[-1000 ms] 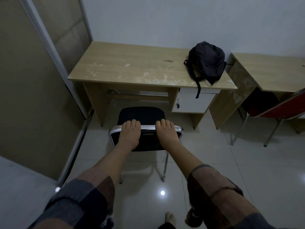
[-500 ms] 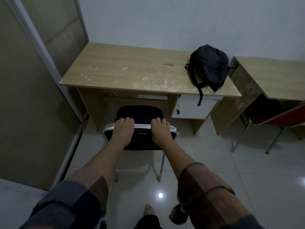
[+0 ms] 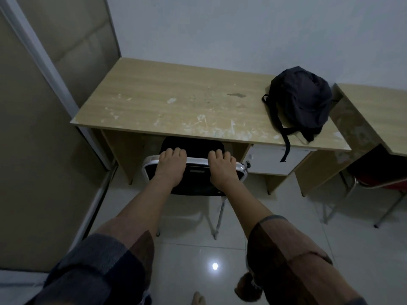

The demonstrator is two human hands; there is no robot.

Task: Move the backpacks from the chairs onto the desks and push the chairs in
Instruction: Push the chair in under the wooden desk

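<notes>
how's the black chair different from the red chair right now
The black chair has a black seat and is gripped at its backrest by both hands, left and right; the red chair has a red seat and nobody touches it. The black chair sits at the desk holding the backpack; the red chair sits at the neighbouring desk. Both have metal legs.

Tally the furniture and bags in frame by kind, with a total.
Desks: 2, the near desk and the right desk
Chairs: 2, the black chair held by both hands, and the red chair
Backpacks: 1, the dark backpack
Total: 5
</notes>
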